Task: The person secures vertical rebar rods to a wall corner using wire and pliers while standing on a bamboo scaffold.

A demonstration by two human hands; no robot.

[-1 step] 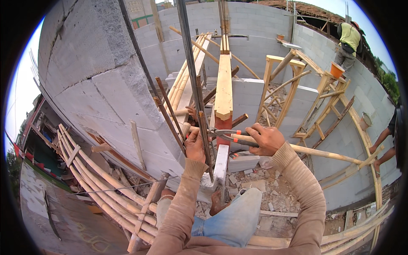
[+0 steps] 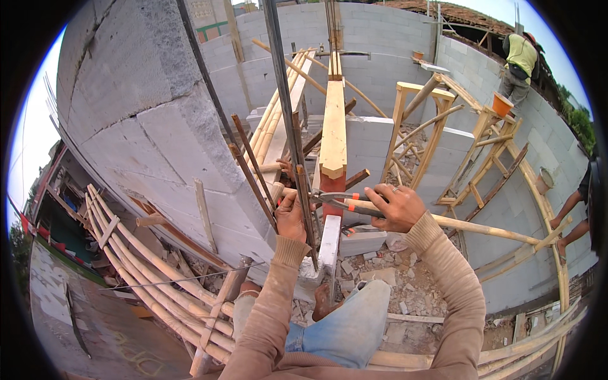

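Observation:
My right hand (image 2: 401,208) grips the dark handles of a pair of pincers (image 2: 345,201) with orange bands. Their jaws point left, beside an upright rusty steel bar (image 2: 305,209). My left hand (image 2: 290,218) is closed low against that bar, fingers curled; whatever lies between them is hidden. Behind the bars, part of another person's hand (image 2: 286,167) shows. Just beyond the pincers stands a pale timber post (image 2: 333,136) with a reddish lower part (image 2: 334,190). Below my right hand lies a dark tool (image 2: 356,228) with orange marks, partly hidden.
A grey block wall (image 2: 171,145) rises close on my left. Bamboo poles (image 2: 158,285) run along the lower left, and another pole (image 2: 487,229) crosses to the right. Rubble (image 2: 405,285) covers the ground below. Another person (image 2: 520,60) stands at the far right, near an orange bucket (image 2: 502,104).
The fingers of my right hand have shifted slightly and loosened a little on the pincer handles. My left hand stays in place.

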